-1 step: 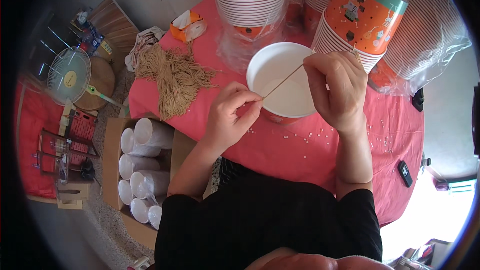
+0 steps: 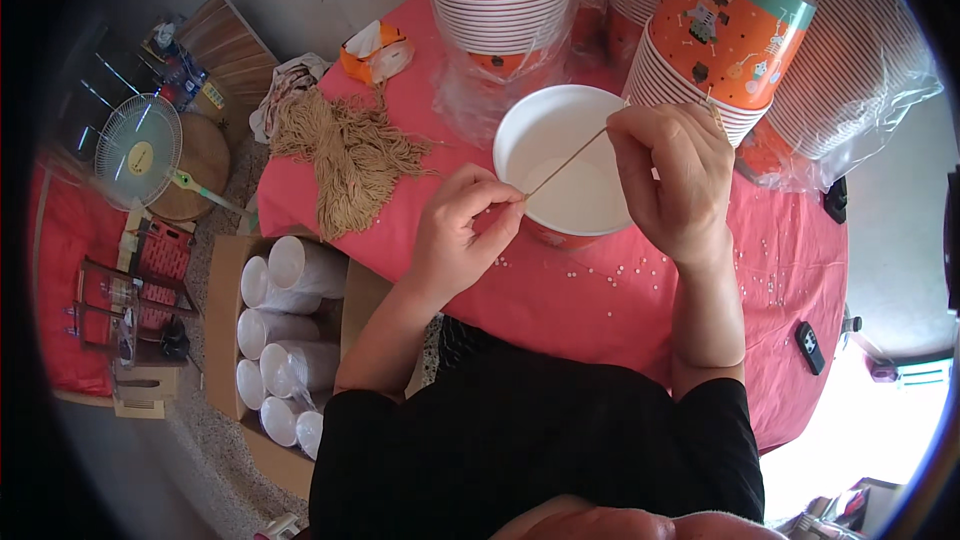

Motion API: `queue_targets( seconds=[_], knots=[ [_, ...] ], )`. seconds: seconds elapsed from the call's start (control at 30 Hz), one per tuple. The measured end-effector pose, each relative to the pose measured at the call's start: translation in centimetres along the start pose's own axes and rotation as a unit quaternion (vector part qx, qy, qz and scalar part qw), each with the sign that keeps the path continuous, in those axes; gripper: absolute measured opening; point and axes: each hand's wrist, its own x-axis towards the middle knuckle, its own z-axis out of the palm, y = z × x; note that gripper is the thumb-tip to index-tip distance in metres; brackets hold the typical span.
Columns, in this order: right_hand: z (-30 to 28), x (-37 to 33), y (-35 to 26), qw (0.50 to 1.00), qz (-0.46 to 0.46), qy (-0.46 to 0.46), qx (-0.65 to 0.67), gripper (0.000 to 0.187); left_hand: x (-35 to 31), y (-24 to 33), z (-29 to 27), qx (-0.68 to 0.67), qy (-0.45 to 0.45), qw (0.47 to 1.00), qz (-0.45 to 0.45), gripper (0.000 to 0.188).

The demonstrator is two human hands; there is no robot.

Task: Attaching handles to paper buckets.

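Note:
A tan cord (image 2: 568,163) runs taut on a slant between my two hands, above a white-lined paper tub (image 2: 585,198). My left hand (image 2: 465,225) pinches its lower end between thumb and forefinger, beside the tub's near left rim. Higher up, over the tub's right rim, my right hand (image 2: 678,175) is closed on the other end; a bit of cord shows above the knuckles. On the red-covered table (image 2: 590,325), to the left, lies a bundle of the same tan cords (image 2: 350,155). Small white discs (image 2: 620,272) are scattered near the tub.
Nested tubs (image 2: 500,0) in clear plastic stand at the back, with an orange patterned tub stack (image 2: 735,30) at right. An orange-white packet (image 2: 375,52) lies back left. At right is a black remote (image 2: 810,348). A carton (image 2: 225,330) of wrapped cups and a fan (image 2: 140,152) are left.

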Motion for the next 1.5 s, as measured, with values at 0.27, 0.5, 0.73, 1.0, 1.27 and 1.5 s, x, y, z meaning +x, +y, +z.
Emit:
queue_targets(
  seconds=[0.27,0.5,0.73,1.0,1.27,1.5],
  knots=[
    [-0.1,0.0,0.0,0.999,0.02,-0.024,0.014,0.02,0.0,-0.3,-0.4,-0.077,-0.01,0.993,-0.09,0.008],
    [-0.4,0.1,0.1,0.999,0.022,-0.027,0.01,0.019,0.0,-0.5,-0.1,-0.041,-0.044,0.998,-0.027,0.014],
    [-0.8,0.4,-0.6,0.996,0.035,-0.054,0.059,0.017,0.5,-0.2,-1.4,0.108,-0.081,0.989,0.064,0.027],
    [-2.0,2.3,-1.5,0.984,0.095,-0.104,0.104,0.015,0.7,-2.0,-3.0,-0.048,-0.055,0.997,0.026,0.021],
    [-3.4,3.3,-1.4,0.971,0.053,-0.215,0.093,0.021,-0.1,-4.9,-3.3,-0.254,0.067,0.953,-0.152,0.021],
    [-5.1,4.0,-3.4,0.935,0.019,-0.319,0.156,0.045,0.3,-6.3,-3.0,-0.391,0.056,0.877,-0.273,0.022]
  ],
)
